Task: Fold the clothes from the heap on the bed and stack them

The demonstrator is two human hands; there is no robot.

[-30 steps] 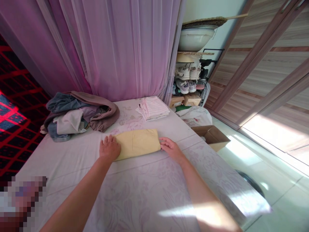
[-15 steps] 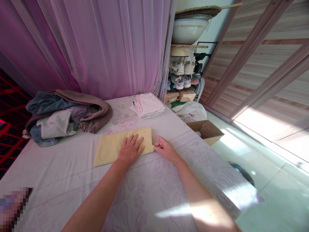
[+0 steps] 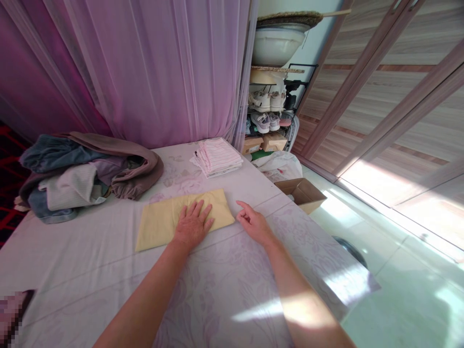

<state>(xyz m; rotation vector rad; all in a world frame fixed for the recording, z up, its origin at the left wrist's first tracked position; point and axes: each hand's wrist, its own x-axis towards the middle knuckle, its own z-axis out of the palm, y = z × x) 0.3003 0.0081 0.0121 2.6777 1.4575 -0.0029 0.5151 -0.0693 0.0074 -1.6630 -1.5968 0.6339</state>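
Observation:
A folded pale yellow cloth lies flat on the bed with a floral pink sheet. My left hand rests palm down on the cloth's right half, fingers stretched out. Just past the cloth's right edge, my right hand hovers over the sheet with its fingers loosely curled and the index finger out, holding nothing and not touching the cloth.
A heap of unfolded clothes sits at the back left. A folded striped stack lies at the back right by the pink curtain. Right of the bed are an open cardboard box and a shoe rack.
My left hand slid from the cloth's left end to its right half, leaving the cloth longer. My right hand came off the cloth's right edge. The view shifted right.

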